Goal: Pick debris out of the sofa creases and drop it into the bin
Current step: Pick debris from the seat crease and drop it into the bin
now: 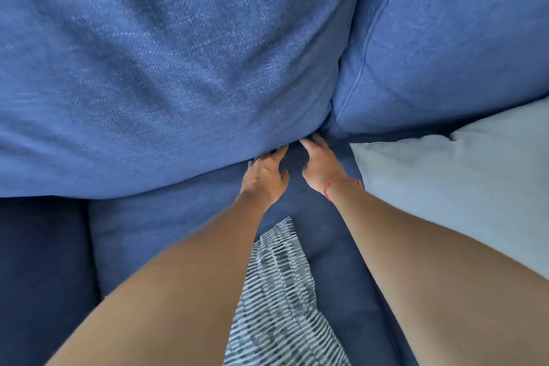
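A blue fabric sofa fills the view. Its large back cushion (166,74) bulges over the seat cushion (166,226). My left hand (265,176) rests on the seat with its fingertips pushed under the lower edge of the back cushion. My right hand (322,164), with a red thread around the wrist, reaches into the dark crease (322,128) where the two back cushions meet the seat; its fingertips are hidden in the gap. No debris shows, and no bin is in view. Whether either hand holds anything I cannot see.
A second blue back cushion (451,38) stands at the right. A pale blue-grey pillow (457,184) lies on the seat to the right of my right arm. Grey-and-white striped cloth (276,291) hangs between my forearms. A dark gap (41,276) lies at lower left.
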A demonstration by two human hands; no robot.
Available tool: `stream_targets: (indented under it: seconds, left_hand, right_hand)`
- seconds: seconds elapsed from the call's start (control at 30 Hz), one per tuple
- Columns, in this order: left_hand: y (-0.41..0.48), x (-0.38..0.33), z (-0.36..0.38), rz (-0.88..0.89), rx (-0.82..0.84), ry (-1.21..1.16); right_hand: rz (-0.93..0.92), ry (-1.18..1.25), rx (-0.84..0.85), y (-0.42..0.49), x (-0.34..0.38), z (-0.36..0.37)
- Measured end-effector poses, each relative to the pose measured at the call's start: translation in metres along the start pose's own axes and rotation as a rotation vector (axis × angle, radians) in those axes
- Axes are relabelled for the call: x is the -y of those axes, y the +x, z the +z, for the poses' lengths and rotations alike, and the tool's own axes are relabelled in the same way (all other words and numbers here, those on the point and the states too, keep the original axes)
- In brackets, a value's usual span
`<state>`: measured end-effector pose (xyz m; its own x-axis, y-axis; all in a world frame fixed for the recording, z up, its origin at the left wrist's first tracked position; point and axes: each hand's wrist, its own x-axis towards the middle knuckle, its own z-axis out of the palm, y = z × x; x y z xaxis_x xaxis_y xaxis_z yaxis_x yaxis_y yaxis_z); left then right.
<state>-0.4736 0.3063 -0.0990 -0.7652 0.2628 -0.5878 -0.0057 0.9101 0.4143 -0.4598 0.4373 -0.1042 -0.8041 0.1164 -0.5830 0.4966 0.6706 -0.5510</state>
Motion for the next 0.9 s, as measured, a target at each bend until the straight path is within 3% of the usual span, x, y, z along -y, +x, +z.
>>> stream_targets:
  seconds: [0.13, 0.4, 0.63, 0.83, 0.9]
  left_hand:
    - [0.011, 0.004, 0.000, 0.027, 0.010, 0.023]
    - [0.027, -0.002, -0.005, -0.060, 0.124, 0.134]
    - [0.027, -0.010, -0.006, -0.102, 0.162, 0.188]
    - [0.012, -0.016, -0.014, -0.090, 0.127, 0.154]
    - [0.001, -0.019, -0.019, -0.096, 0.066, 0.112]
  right_hand:
    - [-0.055, -0.128, 0.004, 0.022, -0.010, 0.000]
    - [-0.081, -0.279, 0.167, 0.043, -0.011, -0.011]
    - [-0.096, -0.333, 0.061, 0.029, -0.006, -0.013]
    - [-0.077, -0.311, 0.097, 0.009, -0.005, -0.019]
    - [-0.069, -0.279, 0.041, -0.004, -0.002, -0.017]
